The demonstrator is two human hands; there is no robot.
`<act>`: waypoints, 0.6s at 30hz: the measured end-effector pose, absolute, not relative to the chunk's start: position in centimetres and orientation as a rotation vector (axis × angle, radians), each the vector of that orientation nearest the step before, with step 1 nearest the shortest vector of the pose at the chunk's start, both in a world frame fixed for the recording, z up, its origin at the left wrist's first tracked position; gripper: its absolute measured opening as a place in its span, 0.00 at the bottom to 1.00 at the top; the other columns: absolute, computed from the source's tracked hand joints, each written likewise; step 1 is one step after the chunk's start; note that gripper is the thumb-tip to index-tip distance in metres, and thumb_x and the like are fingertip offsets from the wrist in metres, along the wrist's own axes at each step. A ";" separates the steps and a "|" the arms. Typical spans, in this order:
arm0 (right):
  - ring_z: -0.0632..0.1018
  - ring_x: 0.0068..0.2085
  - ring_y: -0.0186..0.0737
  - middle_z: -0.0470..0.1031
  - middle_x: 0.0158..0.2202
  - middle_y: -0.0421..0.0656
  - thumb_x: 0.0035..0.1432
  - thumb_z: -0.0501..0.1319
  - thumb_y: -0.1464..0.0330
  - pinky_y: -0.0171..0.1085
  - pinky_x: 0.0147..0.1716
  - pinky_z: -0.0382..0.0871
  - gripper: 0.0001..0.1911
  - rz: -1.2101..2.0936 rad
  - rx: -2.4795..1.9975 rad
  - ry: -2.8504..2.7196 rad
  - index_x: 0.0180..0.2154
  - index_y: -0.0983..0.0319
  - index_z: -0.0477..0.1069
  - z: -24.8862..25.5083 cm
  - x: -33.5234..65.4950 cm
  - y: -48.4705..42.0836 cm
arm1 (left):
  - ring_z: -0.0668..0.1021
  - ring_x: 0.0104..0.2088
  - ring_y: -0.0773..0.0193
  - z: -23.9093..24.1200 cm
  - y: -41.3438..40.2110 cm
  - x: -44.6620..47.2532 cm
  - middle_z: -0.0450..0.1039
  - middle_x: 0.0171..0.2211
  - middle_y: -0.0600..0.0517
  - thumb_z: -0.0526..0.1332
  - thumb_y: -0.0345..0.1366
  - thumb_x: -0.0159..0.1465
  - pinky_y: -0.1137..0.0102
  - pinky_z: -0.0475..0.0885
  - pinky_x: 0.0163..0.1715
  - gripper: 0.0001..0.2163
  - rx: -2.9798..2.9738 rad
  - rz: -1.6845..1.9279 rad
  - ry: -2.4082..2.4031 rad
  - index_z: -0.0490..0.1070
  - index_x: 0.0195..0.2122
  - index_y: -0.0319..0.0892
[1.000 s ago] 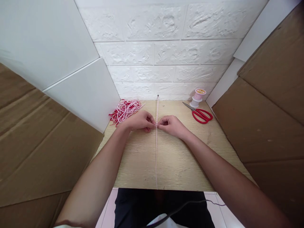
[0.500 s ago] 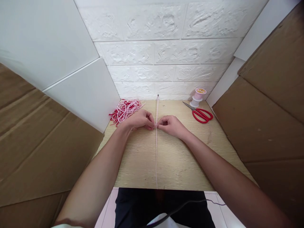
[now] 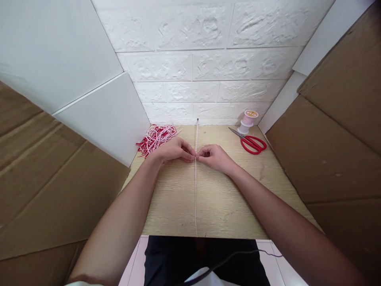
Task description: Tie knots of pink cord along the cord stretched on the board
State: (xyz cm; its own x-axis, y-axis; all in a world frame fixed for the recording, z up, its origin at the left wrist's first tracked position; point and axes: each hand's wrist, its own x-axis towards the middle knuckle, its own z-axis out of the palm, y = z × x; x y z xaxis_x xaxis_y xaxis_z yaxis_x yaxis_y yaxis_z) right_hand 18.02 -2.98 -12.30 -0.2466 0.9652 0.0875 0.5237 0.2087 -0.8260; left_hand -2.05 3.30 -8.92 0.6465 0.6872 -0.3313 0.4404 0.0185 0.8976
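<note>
A pale pink-white cord runs taut down the middle of the wooden table, from a small hook at the wall to over the front edge. Its far stretch looks thicker, like a knotted or braided strand. My left hand is closed in a pinch at the near end of that stretch, from the left. From the right, my right hand pinches at the same spot, fingertips nearly meeting the left ones. Thin thread ends between the fingers are too small to make out clearly.
A heap of red and pink-white cords lies at the back left. Red-handled scissors and stacked thread spools are at the back right. Cardboard panels flank the table.
My left fingertips have shifted slightly right, closer to the cord and the right fingertips. My right hand has barely moved.
</note>
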 end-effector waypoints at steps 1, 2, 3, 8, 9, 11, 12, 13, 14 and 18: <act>0.72 0.29 0.35 0.76 0.27 0.41 0.53 0.63 0.64 0.32 0.27 0.58 0.10 0.907 -1.384 -1.865 0.30 0.64 0.79 -12.3 18.0 -3.0 | 0.81 0.36 0.63 -8.9 3.3 -2.1 0.79 0.36 0.46 0.73 0.36 0.48 0.71 0.78 0.42 0.15 1.601 0.244 0.949 0.81 0.37 0.37; 0.72 0.29 0.35 0.76 0.27 0.41 0.53 0.63 0.64 0.33 0.27 0.58 0.10 0.901 -1.385 -1.865 0.30 0.64 0.79 -12.3 18.0 -3.0 | 0.81 0.38 0.63 -8.9 3.3 -2.1 0.79 0.37 0.46 0.73 0.36 0.49 0.71 0.77 0.43 0.15 1.576 0.246 0.942 0.81 0.37 0.37; 0.71 0.29 0.35 0.76 0.27 0.41 0.53 0.63 0.64 0.33 0.27 0.58 0.11 0.894 -1.383 -1.868 0.30 0.64 0.79 -12.4 18.0 -3.0 | 0.81 0.39 0.62 -8.8 3.2 -2.1 0.79 0.37 0.45 0.73 0.36 0.49 0.70 0.77 0.45 0.15 1.546 0.250 0.930 0.81 0.37 0.36; 0.71 0.28 0.34 0.75 0.26 0.41 0.54 0.62 0.62 0.33 0.27 0.58 0.12 0.876 -1.374 -1.888 0.29 0.64 0.79 -12.5 18.1 -2.9 | 0.82 0.39 0.61 -8.8 3.1 -2.1 0.79 0.37 0.42 0.72 0.41 0.52 0.72 0.78 0.43 0.15 1.535 0.265 0.948 0.81 0.35 0.34; 0.71 0.29 0.35 0.76 0.27 0.41 0.54 0.63 0.62 0.33 0.27 0.58 0.12 0.877 -1.373 -1.884 0.30 0.64 0.79 -12.5 18.1 -2.8 | 0.82 0.39 0.62 -8.7 3.0 -2.0 0.79 0.37 0.42 0.72 0.41 0.52 0.73 0.78 0.42 0.15 1.558 0.255 0.955 0.81 0.35 0.34; 0.72 0.29 0.35 0.77 0.28 0.42 0.54 0.63 0.62 0.33 0.28 0.58 0.12 0.883 -1.370 -1.878 0.30 0.64 0.79 -12.6 18.1 -2.8 | 0.81 0.38 0.64 -8.7 3.0 -2.0 0.79 0.38 0.43 0.72 0.40 0.52 0.74 0.77 0.42 0.15 1.592 0.242 0.943 0.81 0.36 0.35; 0.72 0.29 0.35 0.77 0.29 0.42 0.54 0.63 0.62 0.33 0.28 0.58 0.12 0.887 -1.372 -1.876 0.30 0.64 0.79 -12.6 18.1 -2.8 | 0.81 0.38 0.64 -8.6 3.0 -1.9 0.79 0.38 0.44 0.72 0.39 0.51 0.74 0.77 0.42 0.14 1.600 0.241 0.928 0.81 0.36 0.35; 0.72 0.29 0.35 0.76 0.28 0.42 0.53 0.63 0.62 0.33 0.28 0.58 0.12 0.890 -1.375 -1.878 0.30 0.64 0.79 -12.5 18.1 -2.8 | 0.81 0.37 0.65 -8.6 3.0 -1.9 0.79 0.37 0.45 0.72 0.37 0.51 0.73 0.77 0.42 0.14 1.603 0.241 0.914 0.80 0.36 0.35; 0.71 0.29 0.34 0.76 0.27 0.41 0.54 0.63 0.62 0.33 0.27 0.58 0.12 0.892 -1.379 -1.880 0.30 0.64 0.79 -12.4 18.1 -2.9 | 0.81 0.36 0.66 -8.6 2.9 -1.9 0.79 0.37 0.45 0.72 0.36 0.51 0.73 0.77 0.42 0.14 1.602 0.242 0.903 0.80 0.36 0.35; 0.70 0.28 0.34 0.74 0.25 0.41 0.54 0.63 0.61 0.33 0.26 0.57 0.13 0.894 -1.387 -1.888 0.30 0.65 0.79 -12.2 18.1 -3.1 | 0.81 0.35 0.65 -8.5 3.0 -1.8 0.79 0.35 0.46 0.72 0.34 0.50 0.71 0.78 0.41 0.14 1.592 0.237 0.885 0.79 0.38 0.35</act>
